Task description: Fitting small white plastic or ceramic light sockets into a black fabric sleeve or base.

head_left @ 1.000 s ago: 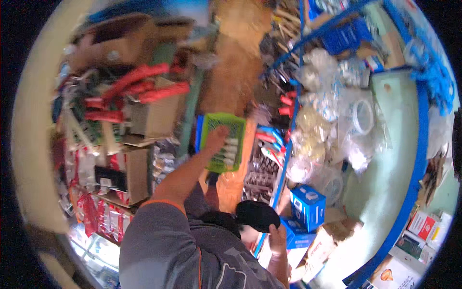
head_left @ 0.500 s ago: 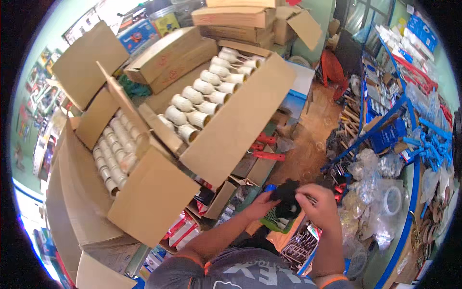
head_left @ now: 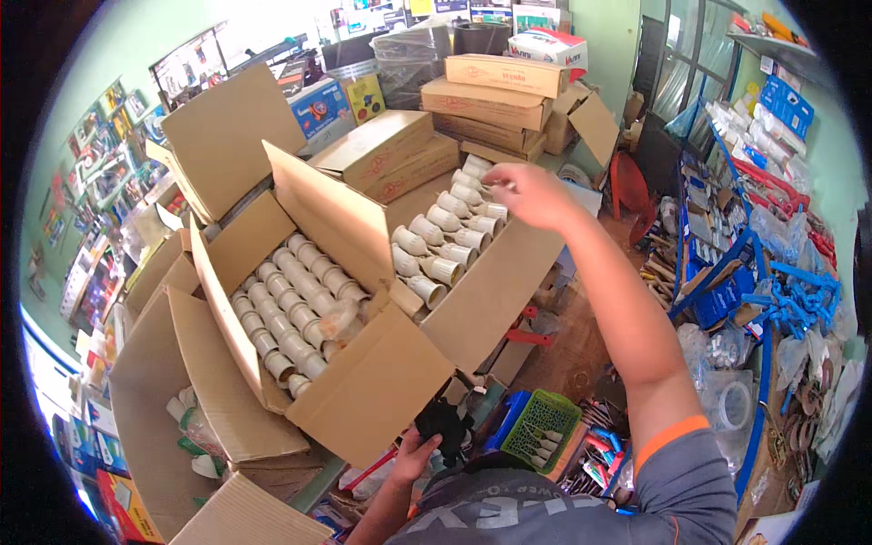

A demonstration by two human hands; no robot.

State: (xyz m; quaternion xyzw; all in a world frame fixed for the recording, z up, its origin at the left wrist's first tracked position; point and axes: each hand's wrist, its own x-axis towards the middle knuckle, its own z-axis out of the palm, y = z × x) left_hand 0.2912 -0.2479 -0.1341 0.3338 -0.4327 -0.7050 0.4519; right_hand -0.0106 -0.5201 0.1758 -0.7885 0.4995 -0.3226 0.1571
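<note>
My left hand (head_left: 414,456) is closed round a black, soft-looking bundle (head_left: 443,431) low in front of my body. My right arm stretches forward, and the right hand (head_left: 531,194) is at the far right end of an open cardboard box (head_left: 495,300). Its fingers are bent together beside the rows of cream, ribbed cup-shaped pieces (head_left: 445,218). Whether they grip one of these is hidden. The pieces lie on their sides, with open mouths facing right.
A second open carton (head_left: 372,391) on the left holds rows of cream cylindrical fittings (head_left: 289,300). Closed cardboard boxes (head_left: 486,103) are stacked at the back. A green basket (head_left: 556,413) stands near my body, and crowded blue shelving (head_left: 727,263) lines the right.
My right hand has left the black bundle and reached forward to the cream pieces. My left hand has moved down and left with the bundle. The view has shifted, showing more of the back.
</note>
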